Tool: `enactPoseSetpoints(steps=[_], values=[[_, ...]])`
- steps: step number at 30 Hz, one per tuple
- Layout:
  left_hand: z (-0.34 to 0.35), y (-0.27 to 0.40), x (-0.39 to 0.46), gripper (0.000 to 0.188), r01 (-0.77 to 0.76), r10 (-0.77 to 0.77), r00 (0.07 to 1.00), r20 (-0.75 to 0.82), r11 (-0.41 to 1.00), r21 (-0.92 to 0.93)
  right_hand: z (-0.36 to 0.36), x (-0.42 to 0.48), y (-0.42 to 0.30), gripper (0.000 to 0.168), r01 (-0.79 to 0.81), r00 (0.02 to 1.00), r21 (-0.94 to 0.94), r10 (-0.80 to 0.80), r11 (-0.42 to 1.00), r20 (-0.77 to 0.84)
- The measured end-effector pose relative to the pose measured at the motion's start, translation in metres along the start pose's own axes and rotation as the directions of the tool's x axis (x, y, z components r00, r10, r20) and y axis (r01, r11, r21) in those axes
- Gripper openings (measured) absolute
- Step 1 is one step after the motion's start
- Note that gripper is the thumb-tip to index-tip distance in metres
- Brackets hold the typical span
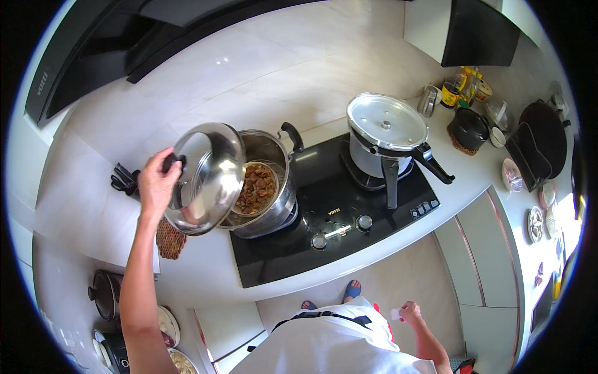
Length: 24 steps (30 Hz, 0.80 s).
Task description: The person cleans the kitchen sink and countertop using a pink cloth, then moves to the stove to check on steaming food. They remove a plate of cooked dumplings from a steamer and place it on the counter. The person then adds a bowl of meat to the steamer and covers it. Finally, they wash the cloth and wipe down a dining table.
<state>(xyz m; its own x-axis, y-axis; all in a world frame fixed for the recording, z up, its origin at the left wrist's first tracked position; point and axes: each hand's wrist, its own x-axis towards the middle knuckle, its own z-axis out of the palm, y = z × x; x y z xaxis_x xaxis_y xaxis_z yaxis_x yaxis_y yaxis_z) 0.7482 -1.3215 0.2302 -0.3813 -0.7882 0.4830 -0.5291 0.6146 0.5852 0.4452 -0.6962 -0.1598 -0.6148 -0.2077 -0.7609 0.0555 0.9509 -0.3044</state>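
Note:
My left hand (159, 180) grips the black knob of a stainless-steel lid with a glass centre (219, 182). Tilted steeply, the lid is held over the left side of a steel pot (289, 187) and hides part of its mouth. Inside the pot sits a round dish (276, 180) of brown chopped food (256, 189), possibly meat. The pot stands on the left burner of a black gas hob (280, 262). My right hand (410, 312) is low beside my body, away from the hob, with a small whitish piece (396, 314) between its fingers; what it is, I cannot tell.
A pressure cooker (385, 126) occupies the right burner, its black handles pointing towards me. A woven mat (171, 238) lies left of the pot, near black-handled knives (124, 180). Bottles (453, 91) and a black pot (469, 128) stand at the back right. The range hood (93, 61) hangs above.

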Motion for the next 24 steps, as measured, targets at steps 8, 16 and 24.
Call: enactPoseSetpoints(steps=[8,16,24], values=[[0.067,0.036,0.013,0.036,-0.160,0.121,0.978,0.170,0.958,0.239,0.017,-0.014,0.068,0.019,-0.133,0.991,0.070,0.133,0.989,0.007],[0.085,0.023,0.014,0.037,-0.242,0.200,0.963,0.182,0.937,0.251,0.025,-0.025,0.094,0.016,-0.175,0.984,0.184,0.179,0.967,-0.008],[0.081,0.028,0.009,0.038,-0.216,0.150,0.963,0.223,0.925,0.312,0.016,-0.017,0.083,0.015,-0.087,0.995,0.138,0.092,0.987,-0.026]])
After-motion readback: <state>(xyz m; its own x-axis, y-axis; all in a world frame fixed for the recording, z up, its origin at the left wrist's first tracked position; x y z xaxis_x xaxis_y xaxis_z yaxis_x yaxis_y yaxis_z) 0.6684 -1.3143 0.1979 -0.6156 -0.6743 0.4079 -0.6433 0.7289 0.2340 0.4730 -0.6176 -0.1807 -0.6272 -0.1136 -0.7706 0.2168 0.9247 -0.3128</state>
